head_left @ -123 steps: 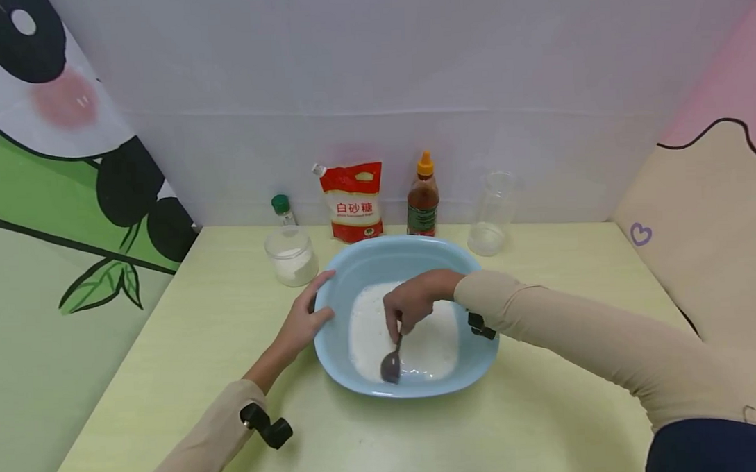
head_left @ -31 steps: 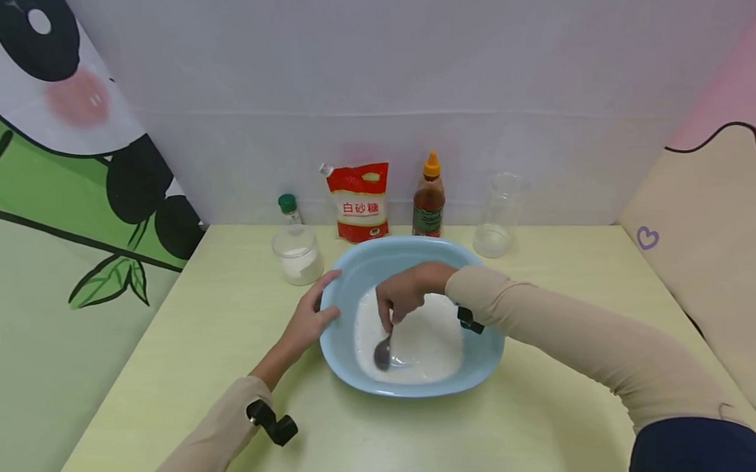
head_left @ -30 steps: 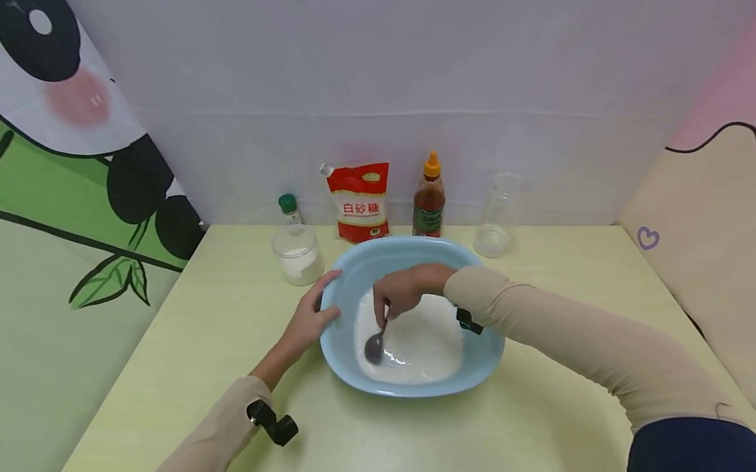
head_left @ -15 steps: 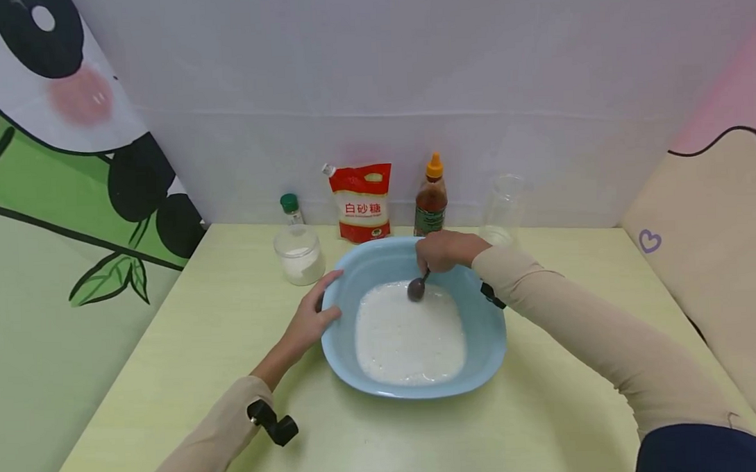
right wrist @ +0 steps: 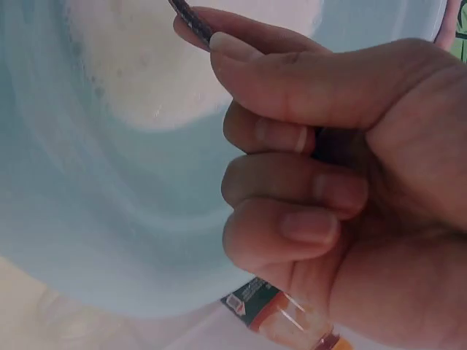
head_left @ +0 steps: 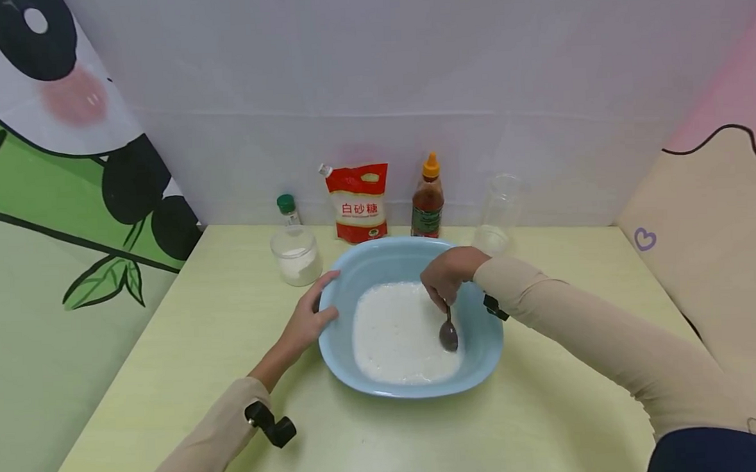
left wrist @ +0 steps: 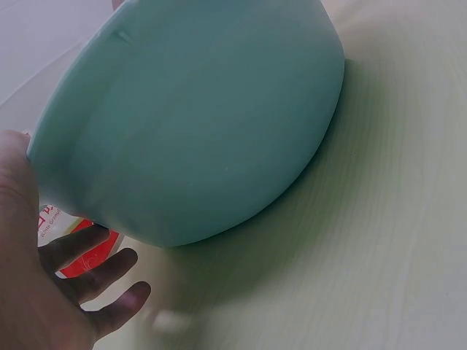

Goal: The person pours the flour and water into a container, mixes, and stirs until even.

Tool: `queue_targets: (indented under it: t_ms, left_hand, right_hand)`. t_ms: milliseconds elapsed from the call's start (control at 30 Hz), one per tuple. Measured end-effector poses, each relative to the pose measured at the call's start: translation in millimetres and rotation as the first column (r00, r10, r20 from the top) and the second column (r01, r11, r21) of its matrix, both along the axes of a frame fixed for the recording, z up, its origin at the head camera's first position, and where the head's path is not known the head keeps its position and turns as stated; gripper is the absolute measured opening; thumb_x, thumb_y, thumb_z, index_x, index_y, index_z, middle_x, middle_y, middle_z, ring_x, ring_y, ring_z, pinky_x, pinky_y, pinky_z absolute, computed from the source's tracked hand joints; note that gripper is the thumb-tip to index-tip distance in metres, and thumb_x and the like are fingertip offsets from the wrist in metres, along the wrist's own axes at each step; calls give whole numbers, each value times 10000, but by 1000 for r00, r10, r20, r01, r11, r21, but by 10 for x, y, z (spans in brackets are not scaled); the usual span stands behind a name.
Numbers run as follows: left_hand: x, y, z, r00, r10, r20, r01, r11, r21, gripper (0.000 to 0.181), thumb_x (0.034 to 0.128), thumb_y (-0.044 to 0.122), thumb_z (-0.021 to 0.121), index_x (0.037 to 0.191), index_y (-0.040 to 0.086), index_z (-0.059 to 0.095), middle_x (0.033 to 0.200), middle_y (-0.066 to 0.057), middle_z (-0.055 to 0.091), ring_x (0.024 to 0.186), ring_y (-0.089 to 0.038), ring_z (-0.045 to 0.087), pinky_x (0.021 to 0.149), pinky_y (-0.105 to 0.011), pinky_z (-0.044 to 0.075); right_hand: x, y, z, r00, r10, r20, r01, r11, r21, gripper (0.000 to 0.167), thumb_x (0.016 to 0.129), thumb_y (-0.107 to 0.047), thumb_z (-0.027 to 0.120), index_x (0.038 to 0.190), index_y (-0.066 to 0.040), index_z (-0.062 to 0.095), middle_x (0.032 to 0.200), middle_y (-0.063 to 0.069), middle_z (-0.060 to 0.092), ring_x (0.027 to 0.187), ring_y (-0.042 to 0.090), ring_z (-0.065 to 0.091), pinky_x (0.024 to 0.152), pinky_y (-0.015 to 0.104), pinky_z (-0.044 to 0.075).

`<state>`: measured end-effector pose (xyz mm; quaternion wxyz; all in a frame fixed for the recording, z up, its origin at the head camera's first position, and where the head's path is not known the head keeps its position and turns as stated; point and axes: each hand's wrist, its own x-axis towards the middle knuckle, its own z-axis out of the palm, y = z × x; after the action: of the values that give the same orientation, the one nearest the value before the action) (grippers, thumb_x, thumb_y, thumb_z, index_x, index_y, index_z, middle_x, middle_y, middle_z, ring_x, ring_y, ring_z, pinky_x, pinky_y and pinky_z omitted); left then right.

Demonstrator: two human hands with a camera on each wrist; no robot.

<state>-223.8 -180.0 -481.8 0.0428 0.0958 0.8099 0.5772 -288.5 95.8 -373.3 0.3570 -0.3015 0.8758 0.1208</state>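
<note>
A pale blue basin (head_left: 414, 389) with white liquid (head_left: 397, 336) in it stands on the table. My left hand (head_left: 306, 320) holds the basin's left rim with the thumb over the edge; in the left wrist view the other fingers (left wrist: 102, 277) spread below the rim, along the outer wall. Inside the basin, my right hand (head_left: 451, 271) pinches the handle of a dark metal spoon (head_left: 448, 336) between thumb and forefinger. The spoon's bowl points down at the right side of the liquid. In the right wrist view the remaining fingers (right wrist: 284, 186) curl into the palm.
Behind the basin stand a clear jar of white powder (head_left: 296, 260), a green-capped bottle (head_left: 287, 208), a red sugar pouch (head_left: 359, 205), a sauce bottle (head_left: 427, 199) with an orange cap and a clear glass (head_left: 497, 214). A wall rises behind the table (head_left: 385, 444).
My right hand has carried the spoon around through the liquid, from the left side to the far side and then toward me on the right. The left hand keeps its hold on the rim.
</note>
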Motion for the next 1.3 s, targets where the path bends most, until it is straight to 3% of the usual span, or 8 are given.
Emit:
queue_targets:
  t_ms: [200,333,433,633,767,967,1133,1300]
  left_hand:
    - [-1,23,0,1000,5,7,-5,1000,5,707,851,-39,509,1528,124,384,1619,-166,295,1322,-412,456,1039,-540,457]
    - [-2,22,-1,1000,7,7,-7,1000,3,705,853,-39,511,1527,128,387,1619,-166,294,1321,-418,454,1041,-554,454]
    - [-4,18,-5,1000,5,6,-5,1000,3,706,854,-40,514,1526,133,387,1628,-159,281,1345,-416,433,1062,-563,430]
    - [4,14,6,1000,0,1,0,1000,3,709,849,-39,519,1525,134,391,1629,-162,280,1356,-416,424,1068,-558,424]
    - [7,-3,13,1000,-1,-5,1,1000,-2,704,854,-38,515,1525,130,388,1627,-162,282,1338,-406,434,1056,-532,437]
    - [4,-12,-1,1000,3,-8,-3,1000,-4,704,852,-51,508,1526,112,382,1622,-175,285,1319,-403,442,1038,-512,447]
    - [4,3,-1,1000,-8,-7,8,1000,-1,708,850,-48,510,1527,108,381,1621,-179,287,1323,-408,447,1039,-508,452]
    - [3,-1,11,1000,-2,-7,2,1000,-1,713,845,-46,516,1526,117,380,1627,-171,277,1347,-416,430,1059,-539,430]
  right_hand:
    - [-134,12,3,990,-41,-134,16,983,-183,192,927,-50,631,1002,-147,779,980,10,721,762,140,487,673,262,426]
    - [-139,-122,-57,987,-61,-146,13,952,-306,219,939,-65,642,1091,-173,757,1100,-4,703,960,173,564,867,309,509]
    - [-37,-304,-122,992,-6,-126,-39,935,-354,236,943,-79,650,1114,-188,770,1152,-12,711,1025,176,581,951,329,506]
    - [299,-509,-150,997,81,-13,-81,959,-271,208,937,-115,674,1025,-259,794,1054,-82,707,925,103,556,868,263,501]
    - [380,-387,-100,997,75,7,-73,984,-164,180,927,-115,686,910,-264,784,951,-103,704,848,90,539,815,264,494]
    - [127,-26,-5,994,18,-110,-30,994,-107,150,928,-96,660,899,-205,758,891,-54,679,817,138,535,733,275,470]
    - [-108,55,11,976,-110,-188,68,974,-218,130,932,-94,651,1043,-147,693,961,23,650,879,208,545,769,309,480]
    - [-79,-251,-37,975,-34,-219,-35,951,-306,235,932,-90,666,1148,-157,728,1120,21,700,996,219,561,930,357,509]
